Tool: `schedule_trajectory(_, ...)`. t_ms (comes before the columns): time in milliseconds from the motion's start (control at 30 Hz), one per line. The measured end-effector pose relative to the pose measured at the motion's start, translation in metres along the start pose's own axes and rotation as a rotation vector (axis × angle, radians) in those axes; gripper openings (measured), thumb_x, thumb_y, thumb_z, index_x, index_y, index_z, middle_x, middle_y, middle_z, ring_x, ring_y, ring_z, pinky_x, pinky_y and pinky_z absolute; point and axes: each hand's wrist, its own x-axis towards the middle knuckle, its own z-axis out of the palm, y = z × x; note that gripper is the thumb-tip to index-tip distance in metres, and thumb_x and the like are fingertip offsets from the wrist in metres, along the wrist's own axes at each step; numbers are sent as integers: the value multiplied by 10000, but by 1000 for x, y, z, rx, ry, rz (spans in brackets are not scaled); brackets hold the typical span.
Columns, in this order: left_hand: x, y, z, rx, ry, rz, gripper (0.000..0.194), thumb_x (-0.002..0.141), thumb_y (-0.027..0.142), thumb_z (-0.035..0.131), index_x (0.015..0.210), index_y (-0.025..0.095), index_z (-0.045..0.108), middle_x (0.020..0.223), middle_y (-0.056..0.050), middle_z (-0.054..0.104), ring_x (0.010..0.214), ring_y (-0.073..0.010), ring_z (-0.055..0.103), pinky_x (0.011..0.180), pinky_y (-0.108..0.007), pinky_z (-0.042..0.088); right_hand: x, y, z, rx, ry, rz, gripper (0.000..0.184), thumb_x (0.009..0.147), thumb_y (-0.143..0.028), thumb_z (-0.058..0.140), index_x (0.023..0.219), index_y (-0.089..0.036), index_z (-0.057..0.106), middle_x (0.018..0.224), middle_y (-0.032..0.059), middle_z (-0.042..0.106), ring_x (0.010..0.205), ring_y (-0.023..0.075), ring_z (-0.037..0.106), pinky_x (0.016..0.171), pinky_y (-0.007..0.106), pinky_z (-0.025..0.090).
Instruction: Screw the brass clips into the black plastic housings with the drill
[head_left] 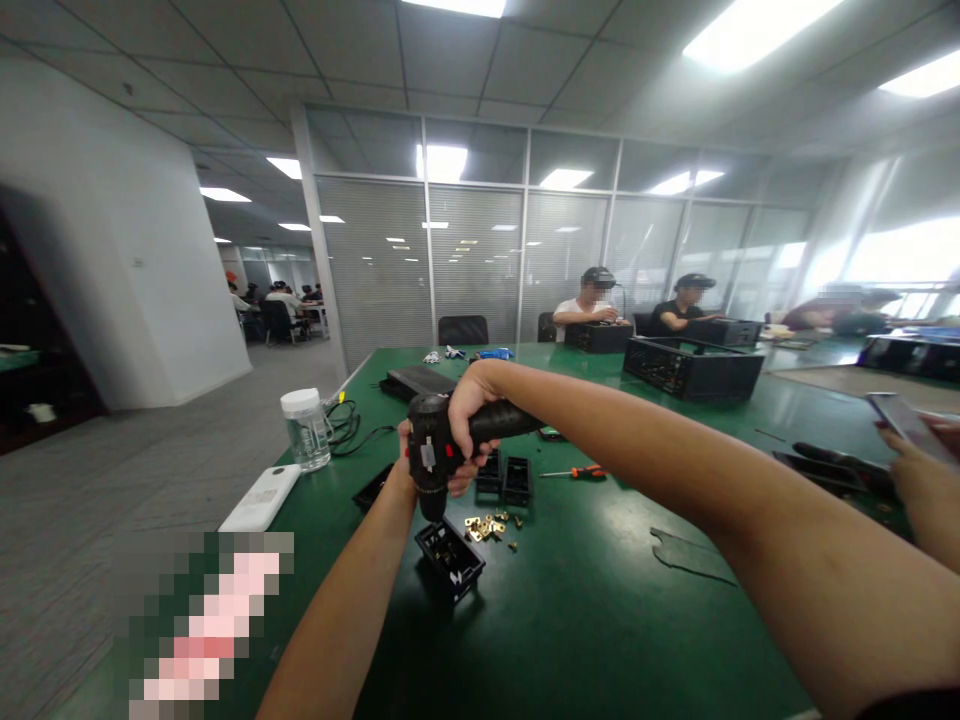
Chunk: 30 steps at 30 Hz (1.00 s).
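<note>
A black cordless drill (pixel 429 445) points downward, its chuck just above a small black plastic box (pixel 451 560). My right hand (pixel 474 405) is closed around the drill's handle, which lies nearly level. Mostly hidden behind the drill body, my left hand (pixel 405 450) wraps it from the left side. Whether a bit touches the box cannot be seen. Inside the box are small metal parts too small to name. Brass-coloured brackets and screws (pixel 486 527) lie loose beside it. Two more black boxes (pixel 516 480) stand behind, and another (pixel 373 488) sits partly behind my left forearm.
An orange-handled screwdriver (pixel 589 472) lies to the right. On the left are a clear jar (pixel 305 430), a white phone-like object (pixel 262 498) and a black cable (pixel 345 425). Black cases (pixel 694 368) stand farther back. Another person's hand (pixel 919 470) holds a phone at right.
</note>
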Motion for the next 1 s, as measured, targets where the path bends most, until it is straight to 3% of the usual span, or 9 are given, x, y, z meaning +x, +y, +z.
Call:
schedule_trajectory(367, 0, 0, -5, 0, -26, 7, 1035, 389, 748, 717, 1126, 44, 536, 785, -60, 556, 607, -182, 531, 566, -315, 406, -1, -3, 0, -3, 17, 17, 157, 706, -119, 705, 838, -82, 630, 775, 24, 649, 586, 102, 620, 553, 201, 549)
schedule_trajectory(700, 0, -1, -2, -4, 23, 14, 1066, 371, 775, 712, 1136, 55, 529, 768, -60, 561, 588, -179, 517, 547, -312, 403, -2, -1, 2, -23, 14, -11, 166, 679, -141, 736, 778, -82, 615, 738, 14, 629, 581, 97, 609, 552, 194, 541)
schedule_trajectory(1000, 2, 1, 4, -5, -12, 9, 969, 396, 720, 728, 1084, 62, 545, 775, -67, 565, 597, -182, 529, 547, -309, 401, -2, -3, 5, -28, 12, -17, 154, 686, -126, 723, 790, -76, 622, 750, 25, 630, 590, 97, 606, 555, 193, 541)
